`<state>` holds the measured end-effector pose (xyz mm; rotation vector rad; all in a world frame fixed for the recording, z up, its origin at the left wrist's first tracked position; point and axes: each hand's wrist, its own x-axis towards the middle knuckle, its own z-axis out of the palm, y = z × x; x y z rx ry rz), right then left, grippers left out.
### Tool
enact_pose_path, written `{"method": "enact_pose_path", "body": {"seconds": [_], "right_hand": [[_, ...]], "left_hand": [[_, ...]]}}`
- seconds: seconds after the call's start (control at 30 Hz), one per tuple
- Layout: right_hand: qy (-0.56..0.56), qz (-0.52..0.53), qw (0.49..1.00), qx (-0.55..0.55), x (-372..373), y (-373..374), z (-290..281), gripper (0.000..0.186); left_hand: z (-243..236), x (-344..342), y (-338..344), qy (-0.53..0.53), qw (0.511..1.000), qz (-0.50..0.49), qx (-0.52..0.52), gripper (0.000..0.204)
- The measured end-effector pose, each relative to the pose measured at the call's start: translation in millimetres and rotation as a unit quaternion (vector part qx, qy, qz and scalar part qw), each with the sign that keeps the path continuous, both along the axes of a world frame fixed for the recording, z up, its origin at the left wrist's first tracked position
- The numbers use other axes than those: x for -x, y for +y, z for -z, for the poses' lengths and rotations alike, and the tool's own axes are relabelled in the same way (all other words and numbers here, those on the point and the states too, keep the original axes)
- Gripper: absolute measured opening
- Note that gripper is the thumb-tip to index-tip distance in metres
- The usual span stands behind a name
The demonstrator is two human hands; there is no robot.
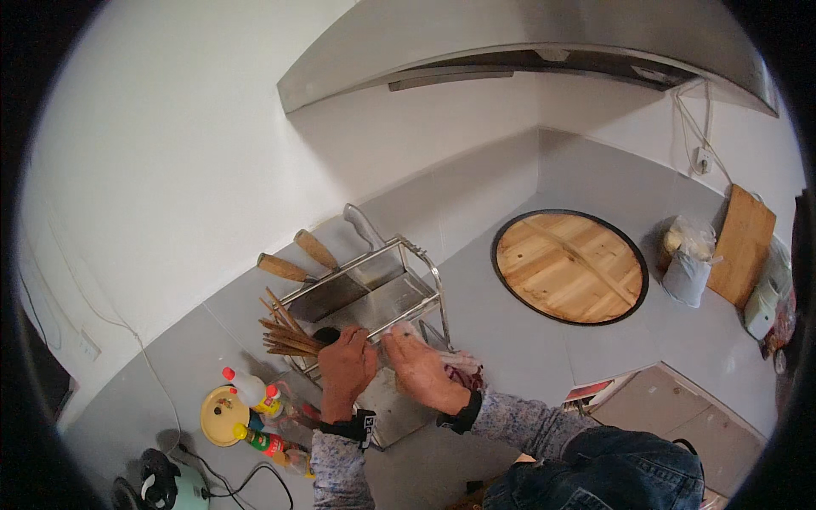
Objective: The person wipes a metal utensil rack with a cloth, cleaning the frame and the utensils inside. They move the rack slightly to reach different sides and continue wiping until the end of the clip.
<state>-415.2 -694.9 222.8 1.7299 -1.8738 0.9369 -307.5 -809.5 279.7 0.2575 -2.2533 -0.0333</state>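
Note:
Both my hands are at the front of a metal kitchen rack on the grey counter. My left hand is closed by the front rail, beside a bundle of wooden chopsticks; whatever it holds is hidden. Close to its right, my right hand has its fingers drawn together at the same rail, and its grip contents do not show clearly. Two wooden-handled tools and a grey-handled one stand at the rack's back. Past my right wrist lies something pale and dark red, partly covered.
Several bottles and a yellow dish stand at the left, near a pale green appliance with a black cord. On the right are a round wooden lid, a plastic bag and a cutting board. A range hood hangs above.

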Motion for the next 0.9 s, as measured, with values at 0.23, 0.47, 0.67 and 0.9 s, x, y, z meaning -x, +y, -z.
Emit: {"method": "enact_pose_path", "body": {"seconds": [0.23,0.47,0.67,0.9], "right_hand": [[0.094,-0.034,0.995,0.021,-7.5,-8.1,-5.3,0.061],[0.082,0.096,0.991,-0.036,64.1,39.8,-25.9,0.053],[0.080,0.044,0.995,0.027,83.2,61.7,-12.9,0.054],[-0.218,-0.024,0.962,0.161,79.8,61.8,-35.0,0.049]], "left_hand": [[0.6,1.6,-0.7,-0.013,0.999,-0.046,-0.010,0.017],[12.4,1.7,-12.6,-0.028,0.996,-0.079,0.043,0.023],[12.2,5.7,-13.2,-0.003,0.993,-0.092,0.073,0.025],[14.9,-0.5,-11.3,0.006,0.997,-0.071,0.041,0.022]]}}
